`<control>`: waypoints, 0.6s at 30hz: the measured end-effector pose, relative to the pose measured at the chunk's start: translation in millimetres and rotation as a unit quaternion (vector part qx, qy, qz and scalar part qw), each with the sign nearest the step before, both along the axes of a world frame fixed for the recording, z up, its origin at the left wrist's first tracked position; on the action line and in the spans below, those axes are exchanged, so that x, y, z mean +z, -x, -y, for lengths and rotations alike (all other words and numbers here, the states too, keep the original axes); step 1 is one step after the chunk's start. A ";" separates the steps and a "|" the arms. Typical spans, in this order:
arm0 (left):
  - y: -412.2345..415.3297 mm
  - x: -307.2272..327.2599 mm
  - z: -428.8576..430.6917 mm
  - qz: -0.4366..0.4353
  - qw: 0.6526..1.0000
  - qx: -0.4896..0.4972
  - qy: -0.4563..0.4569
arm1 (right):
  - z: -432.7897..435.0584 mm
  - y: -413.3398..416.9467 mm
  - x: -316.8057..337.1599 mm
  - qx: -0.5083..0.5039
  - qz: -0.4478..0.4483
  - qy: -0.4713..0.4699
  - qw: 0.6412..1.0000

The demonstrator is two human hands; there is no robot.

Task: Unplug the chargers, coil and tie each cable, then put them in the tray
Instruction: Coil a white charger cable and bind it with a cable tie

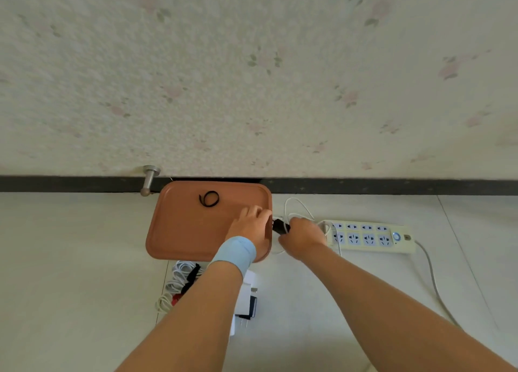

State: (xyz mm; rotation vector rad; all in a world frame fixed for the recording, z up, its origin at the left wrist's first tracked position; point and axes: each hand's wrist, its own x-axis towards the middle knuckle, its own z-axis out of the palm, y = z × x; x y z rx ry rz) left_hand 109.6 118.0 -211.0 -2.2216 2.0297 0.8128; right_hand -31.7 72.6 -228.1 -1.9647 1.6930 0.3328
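From my remote seat I see the right hand (304, 238) curled round a loosely looped white charger cable (294, 206) on the pale floor, between the terracotta plastic tray (179, 231) and the cream multi-socket power strip (370, 235); a black strap (278, 225) sits on the loops; the left hand (251, 226) reaches over the tray's right rim to the strap, though I cannot tell its grip; a black tie ring (209, 198) lies in the tray; tied white cable bundles (179, 276) lie nearer me.
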 end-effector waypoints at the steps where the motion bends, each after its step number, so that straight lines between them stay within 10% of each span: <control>1: 2.3 3.5 0.4 -0.005 1.000 0.004 0.006 | 4.8 4.6 8.4 -0.023 0.017 -0.001 1.000; 9: 36.5 82.7 21.2 -0.255 0.954 0.159 -0.001 | 26.1 37.4 101.2 -0.069 0.093 -0.004 0.993; 18: 36.0 209.2 19.9 -0.316 0.925 0.188 0.100 | 11.7 42.4 235.1 -0.060 0.282 -0.023 0.957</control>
